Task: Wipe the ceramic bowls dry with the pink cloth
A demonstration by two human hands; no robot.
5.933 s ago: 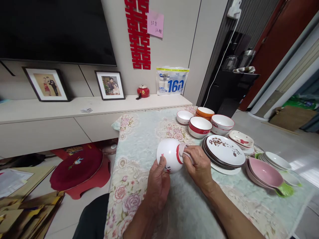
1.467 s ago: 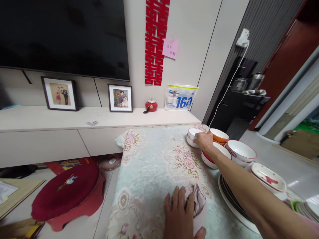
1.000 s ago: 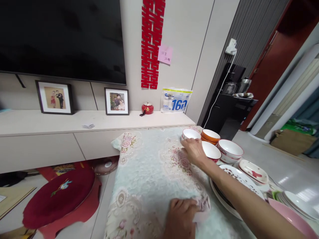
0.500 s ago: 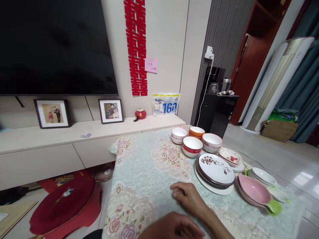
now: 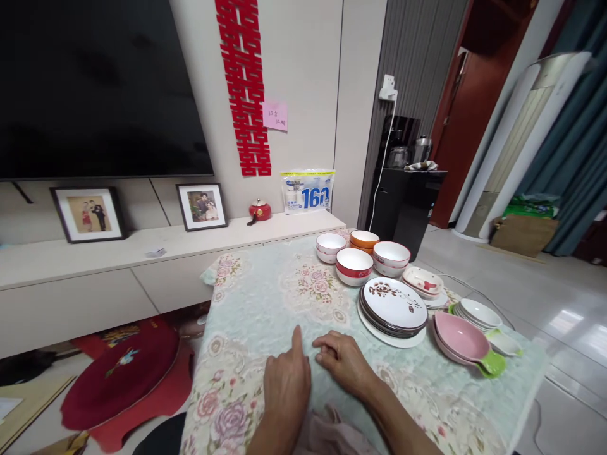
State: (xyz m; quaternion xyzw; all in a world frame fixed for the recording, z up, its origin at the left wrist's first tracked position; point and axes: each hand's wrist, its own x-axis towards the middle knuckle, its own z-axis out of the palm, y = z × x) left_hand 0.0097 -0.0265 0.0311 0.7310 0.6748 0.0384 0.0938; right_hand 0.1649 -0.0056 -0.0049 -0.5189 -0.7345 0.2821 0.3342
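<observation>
My left hand (image 5: 287, 378) is over the flowered tablecloth (image 5: 270, 303), its index finger stretched forward and the other fingers bent. It holds nothing. Beside it, to the right, my right hand (image 5: 342, 361) rests low over the cloth with loosely curved fingers, also holding nothing. Closest to my right hand is a stack of plates (image 5: 396, 303) with brown flower patterns, standing apart from it. Further right sit pink leaf-shaped bowls (image 5: 462, 338) with a green handle. Behind the plates stand a red-banded bowl (image 5: 354, 265), a white bowl (image 5: 391, 254), an orange bowl (image 5: 364, 240) and another pale bowl (image 5: 331, 245).
Small white bowls (image 5: 480, 311) and oval dishes (image 5: 423, 280) occupy the table's right side. A low white cabinet (image 5: 180, 259) runs behind, bearing photo frames (image 5: 202, 206), a red pot (image 5: 259, 210) and a plastic pack (image 5: 308, 193). A red stool (image 5: 126, 366) is at left.
My left hand has come up and forward from the bottom edge, with its index finger now extended. My right hand stays near the plates. The view has shifted slightly.
</observation>
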